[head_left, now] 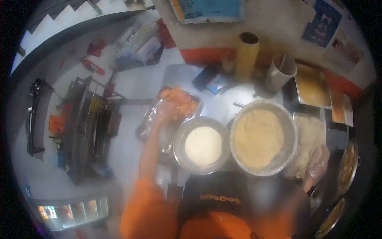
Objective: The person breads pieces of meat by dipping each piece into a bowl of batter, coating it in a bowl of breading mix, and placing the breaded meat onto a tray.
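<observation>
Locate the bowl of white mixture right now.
In the head view, the bowl of white mixture sits near the middle, just left of the larger pot, below and right of the orange pieces.

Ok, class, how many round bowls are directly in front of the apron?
2: the smaller bowl with white contents, left; the larger bowl with yellowish contents, right.
</observation>
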{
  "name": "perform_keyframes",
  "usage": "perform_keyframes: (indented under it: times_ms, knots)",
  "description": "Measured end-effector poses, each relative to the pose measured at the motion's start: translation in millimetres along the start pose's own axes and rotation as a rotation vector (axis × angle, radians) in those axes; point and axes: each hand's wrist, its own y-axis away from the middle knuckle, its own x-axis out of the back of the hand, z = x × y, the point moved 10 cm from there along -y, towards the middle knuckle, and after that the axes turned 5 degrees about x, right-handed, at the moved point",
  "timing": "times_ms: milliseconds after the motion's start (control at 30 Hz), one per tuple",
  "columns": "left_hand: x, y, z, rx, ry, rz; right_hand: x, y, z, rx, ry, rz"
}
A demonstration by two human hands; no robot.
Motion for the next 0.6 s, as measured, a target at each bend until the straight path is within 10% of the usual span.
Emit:
perform_keyframes:
  times_ms: [100,300,600]
  knots:
    - [3,21,21,-0.186,0.254,0.004,-9,14,-60,0.122,-0.376,0.003]
    - [-33,136,145,-0.161,0.939,-0.175,-98,86,-296,0.21,-1.536,-0.794]
    - [-39,165,92,0.032,0.657,0.057,-129,135,-359,0.184,-1.531,-1.281]
